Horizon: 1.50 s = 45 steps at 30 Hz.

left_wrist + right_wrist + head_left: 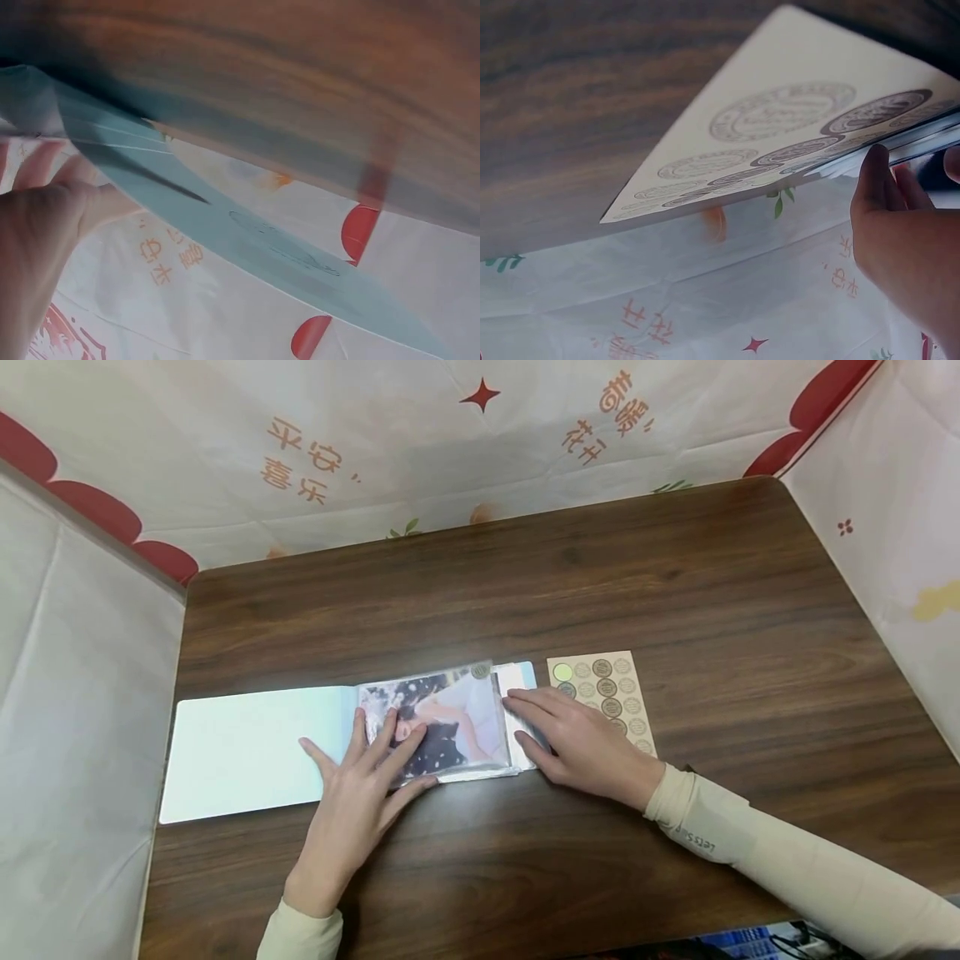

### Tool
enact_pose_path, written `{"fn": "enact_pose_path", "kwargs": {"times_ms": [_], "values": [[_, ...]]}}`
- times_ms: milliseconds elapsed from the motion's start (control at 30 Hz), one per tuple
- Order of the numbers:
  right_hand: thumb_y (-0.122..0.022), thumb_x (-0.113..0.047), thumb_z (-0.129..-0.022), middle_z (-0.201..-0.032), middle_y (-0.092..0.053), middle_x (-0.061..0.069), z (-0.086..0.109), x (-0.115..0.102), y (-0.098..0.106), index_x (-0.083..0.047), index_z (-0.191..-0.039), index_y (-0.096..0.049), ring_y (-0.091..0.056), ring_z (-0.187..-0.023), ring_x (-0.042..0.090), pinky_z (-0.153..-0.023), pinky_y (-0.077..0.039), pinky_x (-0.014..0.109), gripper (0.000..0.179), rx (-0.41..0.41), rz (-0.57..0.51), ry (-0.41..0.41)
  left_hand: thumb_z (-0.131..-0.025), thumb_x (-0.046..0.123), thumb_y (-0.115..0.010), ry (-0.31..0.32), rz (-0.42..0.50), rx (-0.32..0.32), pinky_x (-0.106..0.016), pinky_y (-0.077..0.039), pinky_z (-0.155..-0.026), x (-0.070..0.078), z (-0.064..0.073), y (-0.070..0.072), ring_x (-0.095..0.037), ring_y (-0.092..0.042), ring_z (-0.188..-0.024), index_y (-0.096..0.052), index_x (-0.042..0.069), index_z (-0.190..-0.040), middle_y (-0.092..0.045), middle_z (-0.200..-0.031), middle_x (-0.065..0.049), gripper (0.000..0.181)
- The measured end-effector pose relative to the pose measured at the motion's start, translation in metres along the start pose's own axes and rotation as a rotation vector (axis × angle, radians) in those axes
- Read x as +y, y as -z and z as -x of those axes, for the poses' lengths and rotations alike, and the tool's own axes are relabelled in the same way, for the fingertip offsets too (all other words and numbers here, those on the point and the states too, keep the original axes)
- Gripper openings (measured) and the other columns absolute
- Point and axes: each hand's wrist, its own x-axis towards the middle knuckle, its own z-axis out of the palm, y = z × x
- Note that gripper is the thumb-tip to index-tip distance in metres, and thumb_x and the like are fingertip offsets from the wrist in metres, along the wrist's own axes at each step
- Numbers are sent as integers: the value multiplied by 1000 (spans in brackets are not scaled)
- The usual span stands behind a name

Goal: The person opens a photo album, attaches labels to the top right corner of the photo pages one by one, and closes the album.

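Your left hand (351, 806) is splayed, fingers apart, over one photo (468, 718) in one open album (240, 760) mid-table; your right hand (588, 747), straightish fingers, thumb apart, touches its right end, by one sticker sheet (626, 689).

Part of the photo (465, 703) lay hidden from me under the spread fingers of the left grip (362, 795). The right grip (581, 739) covered some of the album's (247, 756) right end and the lower left of the sticker sheet (615, 677), whose lettering was too small overhead to read. The left sleeve (302, 935) and right sleeve (810, 852) ran out of view, as did dark cables (795, 939) below the desk (525, 585). From the left wrist, its wood grain blurred.
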Motion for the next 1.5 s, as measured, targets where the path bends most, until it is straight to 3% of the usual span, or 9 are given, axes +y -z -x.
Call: {"fn": "enact_pose_path", "kwargs": {"times_ms": [267, 433, 567, 733, 900, 1000, 1133, 1300, 1500], "values": [[-71, -39, -103, -159, -59, 14, -5, -8, -10, -18, -154, -61, -59, -146, 31, -112, -55, 54, 56, -40, 51, 129, -116, 51, -37, 22, 44, 243, -94, -21, -109, -10, 11, 6, -56, -52, -144, -41, 7, -166, -57, -158, -24, 67], [-71, -40, -103, -159, -60, 14, -6, -8, -15, -19, -151, -65, -60, -145, 31, -109, -57, 54, 53, -41, 72, 152, -118, 30, -42, 42, -7, 466, -74, -54, -99, -14, 21, 12, -50, -73, -119, -49, -11, -152, -69, -135, -33, 54], [-70, -40, -103, -159, -60, 13, -9, -8, -15, -20, -152, -65, -59, -145, 31, -110, -56, 54, 53, -43, 71, 150, -107, 9, -58, 158, 32, 685, -43, -66, -93, -15, 28, 17, -50, -76, -99, -44, -21, -145, -69, -121, -36, 51], [-68, -41, -104, -160, -59, 13, -11, -8, -15, -21, -153, -63, -58, -147, 30, -112, -55, 53, 53, -60, 81, 144, -92, 2, -73, 311, 182, 913, -35, -42, -127, -18, 28, 26, -46, -47, -153, -16, -31, -153, -28, -171, -37, 89], [-67, -42, -105, -161, -58, 12, -12, -7, -16, -22, -153, -63, -58, -146, 30, -111, -56, 53, 52, -70, 86, 137, -85, 14, -78, 372, 132, 1024, -53, -2, -140, -26, 26, 35, -49, -2, -168, -8, -36, -150, 0, -168, -51, 107], [-67, -41, -105, -159, -59, 12, -13, -6, -16, -22, -152, -64, -59, -145, 31, -110, -56, 54, 51, -65, 83, 136, -84, 22, -78, 443, -1, 958, -54, 8, -138, -32, 32, 36, -57, 7, -166, -16, -22, -161, 1, -167, -51, 109], [-67, -41, -105, -161, -57, 13, -14, -7, -17, -20, -152, -64, -57, -148, 32, -112, -55, 55, 51, -63, 74, 139, -89, 16, -75, 394, -145, 682, -74, -3, -133, -39, 44, 31, -65, -15, -161, -44, 3, -164, -26, -171, -39, 82], [-67, -43, -105, -168, -51, 12, -16, -10, -18, -19, -154, -62, -51, -154, 32, -115, -53, 55, 54, -85, 75, 131, -98, 36, -75, 391, -157, 284, -90, -18, -119, -41, 51, 24, -53, -35, -160, -56, 13, -158, -45, -168, -25, 66], [-72, -56, -100, -167, -52, 13, -9, -8, -14, -18, -152, -63, -52, -153, 33, -114, -53, 57, 65, -98, 96, 94, -99, 57, -70, 481, -149, 61, -96, -21, -109, -44, 47, 19, -53, -33, -160, -53, 20, -160, -43, -170, -25, 74]]}}
